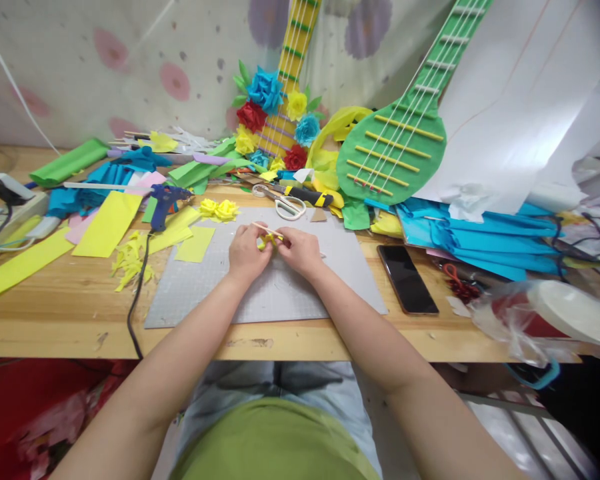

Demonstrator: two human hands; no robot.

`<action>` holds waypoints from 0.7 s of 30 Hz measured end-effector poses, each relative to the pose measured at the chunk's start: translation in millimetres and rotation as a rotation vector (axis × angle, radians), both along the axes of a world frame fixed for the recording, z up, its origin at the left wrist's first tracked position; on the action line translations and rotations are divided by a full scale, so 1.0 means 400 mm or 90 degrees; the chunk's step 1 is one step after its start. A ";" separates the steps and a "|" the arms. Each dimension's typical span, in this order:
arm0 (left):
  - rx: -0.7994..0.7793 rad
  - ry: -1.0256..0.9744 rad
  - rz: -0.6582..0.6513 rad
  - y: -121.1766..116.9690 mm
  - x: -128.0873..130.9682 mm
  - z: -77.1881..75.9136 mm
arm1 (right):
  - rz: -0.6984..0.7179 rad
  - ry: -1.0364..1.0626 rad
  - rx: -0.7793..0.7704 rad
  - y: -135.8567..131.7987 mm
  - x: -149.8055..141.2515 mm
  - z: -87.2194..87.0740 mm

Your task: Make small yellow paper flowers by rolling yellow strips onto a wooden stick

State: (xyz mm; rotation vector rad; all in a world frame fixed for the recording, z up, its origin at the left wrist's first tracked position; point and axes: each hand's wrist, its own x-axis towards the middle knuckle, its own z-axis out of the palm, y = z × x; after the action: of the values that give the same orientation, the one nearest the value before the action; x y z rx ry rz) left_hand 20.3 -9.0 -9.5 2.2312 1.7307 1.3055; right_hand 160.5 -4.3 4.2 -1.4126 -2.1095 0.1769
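Note:
Above the grey cutting mat, my two hands meet with the fingers pinched. My left hand is closed on a small piece of yellow crepe paper. A thin pale stick runs between the hands, and its right end goes into the closed fingers of my right hand. The fingers hide part of the paper, so its exact shape cannot be made out. Finished yellow paper flowers lie at the mat's far left corner, and a cut yellow paper rectangle rests on its left edge.
A blue glue gun stands to the left, its black cord crossing the table's front edge. White-handled scissors lie behind my hands. A phone sits right of the mat. A green paper instrument leans at the back.

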 end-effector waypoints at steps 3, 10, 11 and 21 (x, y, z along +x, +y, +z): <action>-0.009 -0.014 0.003 0.000 -0.002 -0.003 | 0.010 -0.010 -0.015 -0.003 0.002 0.002; -0.030 -0.044 -0.018 0.001 -0.006 -0.001 | -0.006 -0.027 -0.040 -0.006 0.000 0.006; -0.032 -0.048 -0.023 0.001 -0.007 -0.001 | -0.008 -0.026 -0.039 -0.006 0.000 0.006; -0.198 -0.251 -0.124 0.009 -0.014 -0.011 | 0.003 -0.054 -0.062 -0.005 0.012 0.011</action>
State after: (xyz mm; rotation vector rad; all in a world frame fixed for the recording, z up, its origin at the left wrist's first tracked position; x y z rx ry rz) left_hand 14.8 -5.4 -13.8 1.7771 1.4219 1.2308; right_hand 165.3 -6.4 8.6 -1.4951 -2.1991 0.2279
